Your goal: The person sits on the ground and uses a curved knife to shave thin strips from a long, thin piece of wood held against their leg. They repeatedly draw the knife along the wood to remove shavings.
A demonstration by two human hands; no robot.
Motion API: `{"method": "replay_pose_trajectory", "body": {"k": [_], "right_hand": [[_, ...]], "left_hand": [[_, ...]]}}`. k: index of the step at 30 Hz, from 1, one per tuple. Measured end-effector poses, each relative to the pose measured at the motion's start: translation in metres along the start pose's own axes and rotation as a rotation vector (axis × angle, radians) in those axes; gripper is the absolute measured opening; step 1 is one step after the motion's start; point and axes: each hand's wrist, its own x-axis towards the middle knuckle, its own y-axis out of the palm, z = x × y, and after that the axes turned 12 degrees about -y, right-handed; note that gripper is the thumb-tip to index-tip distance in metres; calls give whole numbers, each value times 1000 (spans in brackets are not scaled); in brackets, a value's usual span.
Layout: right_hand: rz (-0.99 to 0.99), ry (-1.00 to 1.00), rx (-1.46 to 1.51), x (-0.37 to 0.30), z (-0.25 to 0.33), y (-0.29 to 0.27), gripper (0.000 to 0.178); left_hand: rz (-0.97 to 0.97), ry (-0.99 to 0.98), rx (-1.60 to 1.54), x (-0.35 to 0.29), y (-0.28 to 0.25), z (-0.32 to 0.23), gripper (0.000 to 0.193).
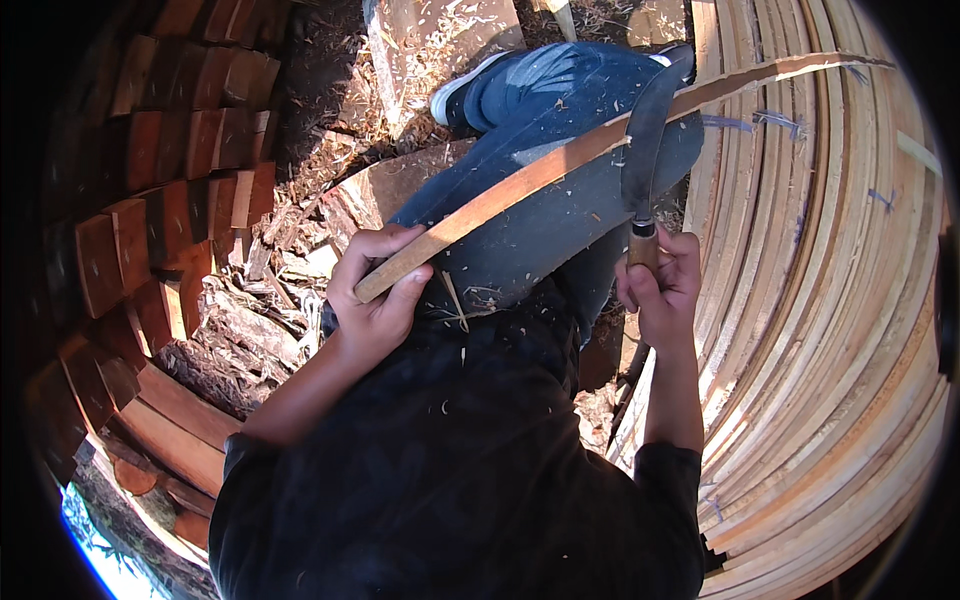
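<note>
My left hand is closed round the near end of a long wooden strip, thumb on top. The strip slants up and to the right across my jeans, its far end over the stacked strips. In my right hand is the wooden handle of a knife with a broad, dark, curved blade. The blade points away from me and crosses the strip near its middle; whether its edge touches the wood I cannot tell. Small shavings lie on my jeans.
To the right lies a large stack of long, pale wooden strips, some with blue marks. Short reddish-brown wood blocks are piled along the left. Bark and shavings cover the ground, with a flat board ahead.
</note>
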Motion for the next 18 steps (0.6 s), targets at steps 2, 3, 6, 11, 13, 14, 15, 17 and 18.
{"method": "replay_pose_trajectory", "body": {"k": [2,3,6,11,13,14,15,17,18], "right_hand": [[-88,-26,37,3,3,-9,39],[-177,-30,-22,7,6,-16,38],[-50,-148,-56,6,-7,-11,38],[-73,-179,126,14,-2,-21,38],[-58,-234,167,17,-1,-15,37],[61,-219,-29,12,-3,-11,36],[96,-228,-88,13,0,-14,37],[151,-264,-193,16,3,-18,38],[26,-228,48,16,2,-21,40]], "left_hand": [[28,40,-24,6,-2,-2,25],[36,49,-33,4,-3,-3,25],[30,14,-66,2,1,-4,24],[53,74,-37,6,-2,-3,25],[20,41,16,4,-1,-1,25],[21,25,17,2,-1,-1,25],[18,14,13,2,0,0,25],[56,66,-32,8,-2,-1,26],[59,69,-39,9,-2,-2,27]]}}
